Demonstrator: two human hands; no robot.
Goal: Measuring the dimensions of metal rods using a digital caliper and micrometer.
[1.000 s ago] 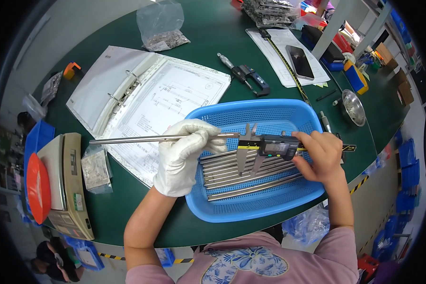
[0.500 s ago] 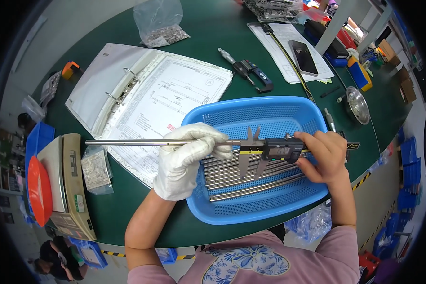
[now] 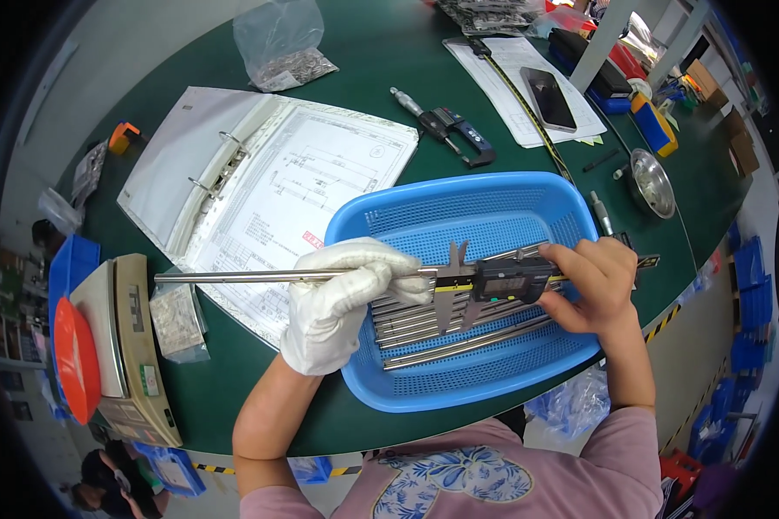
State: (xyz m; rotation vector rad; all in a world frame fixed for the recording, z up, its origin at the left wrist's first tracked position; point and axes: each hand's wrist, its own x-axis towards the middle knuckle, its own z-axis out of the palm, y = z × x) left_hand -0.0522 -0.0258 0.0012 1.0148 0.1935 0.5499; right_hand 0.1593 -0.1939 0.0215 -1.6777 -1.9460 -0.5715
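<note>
My left hand [image 3: 342, 303], in a white glove, is closed around a long thin steel rod [image 3: 225, 278]. The rod's free end sticks out to the left over the binder, and its other end reaches the caliper's jaws. Bare, my right hand [image 3: 595, 281] grips a digital caliper [image 3: 504, 284] by its right part, thumb below and index finger above. The caliper's jaws are parted beside the gloved fingertips; whether they touch the rod I cannot tell. Below both hands, a blue perforated basket [image 3: 485, 394] holds several similar steel rods [image 3: 459, 343].
An open ring binder [image 3: 273, 186] with drawings lies behind the basket's left side. Beyond are a micrometer [image 3: 446, 125], a phone [image 3: 548, 99] on papers, and a metal bowl [image 3: 652, 183]. At left stand a weighing scale [image 3: 130, 346] and a bag of small parts [image 3: 177, 320].
The rod's left end and my gloved hand have dropped slightly relative to the basket. The caliper has shifted a little left and down. Both hands keep their grip, and the view has shifted slightly.
</note>
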